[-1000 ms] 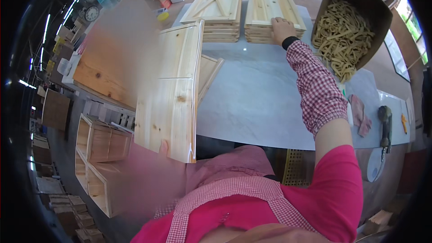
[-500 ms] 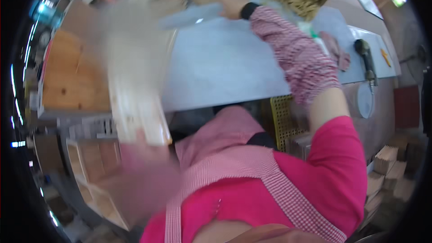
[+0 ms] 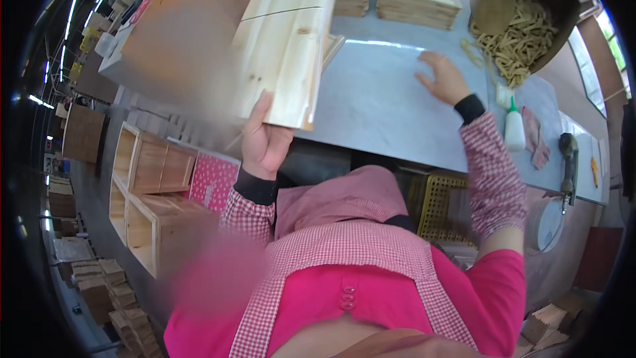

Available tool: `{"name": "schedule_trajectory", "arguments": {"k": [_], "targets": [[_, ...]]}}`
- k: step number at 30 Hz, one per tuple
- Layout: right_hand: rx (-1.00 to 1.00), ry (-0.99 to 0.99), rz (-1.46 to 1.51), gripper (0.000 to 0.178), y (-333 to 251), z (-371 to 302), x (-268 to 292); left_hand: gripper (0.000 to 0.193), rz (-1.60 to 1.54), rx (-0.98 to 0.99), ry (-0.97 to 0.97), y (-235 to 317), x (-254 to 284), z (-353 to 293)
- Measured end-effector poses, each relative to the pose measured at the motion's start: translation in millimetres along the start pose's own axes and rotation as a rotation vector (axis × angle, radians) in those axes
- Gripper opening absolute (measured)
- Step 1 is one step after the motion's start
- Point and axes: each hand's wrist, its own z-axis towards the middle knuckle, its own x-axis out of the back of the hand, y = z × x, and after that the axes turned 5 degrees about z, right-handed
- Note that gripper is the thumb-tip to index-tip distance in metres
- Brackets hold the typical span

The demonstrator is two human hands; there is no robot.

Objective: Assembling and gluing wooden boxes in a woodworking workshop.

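A long pale wooden panel (image 3: pixel 281 59), crossed by a dark seam, slants over the left side of the blue-grey table (image 3: pixel 377 103). My left hand (image 3: pixel 265 142) grips its near end, thumb on top and fingers beneath. Part of a thin wooden frame edge shows along the panel's right side; how it joins is hidden. My right hand (image 3: pixel 445 79) is above the table's right part, holding nothing, its fingers apart and pointing left. Beyond it lies a stack of shallow wooden trays (image 3: pixel 419 0).
A box of tan bands (image 3: pixel 520 33) stands at the back right. Near it are a white glue bottle (image 3: pixel 515 127), a pink cloth (image 3: pixel 535 138) and a dark air tool (image 3: pixel 568 166). Wooden shelf units (image 3: pixel 156 185) stand at the left. A yellow crate (image 3: pixel 442 205) sits under the table.
My right hand has come away from the trays at the back, toward me. The panel in my left hand was blurred and is now sharp. The whole view has shifted.
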Motion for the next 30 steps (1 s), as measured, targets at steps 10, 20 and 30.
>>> {"name": "schedule_trajectory", "arguments": {"k": [10, 20, 30], "targets": [[-0.136, 0.103, 0.233, 0.034, -38, -70, 11, 0.044, -0.098, 0.199, -0.233, -121, -109, 231], [-0.304, 0.14, 0.255, 0.031, -52, -103, 41, 0.042, -0.086, 0.562, -0.1, -195, -131, 339], [-0.324, 0.061, 0.427, 0.031, -68, -92, 17, 0.023, 0.917, -0.179, 0.539, 23, 18, 367]]}}
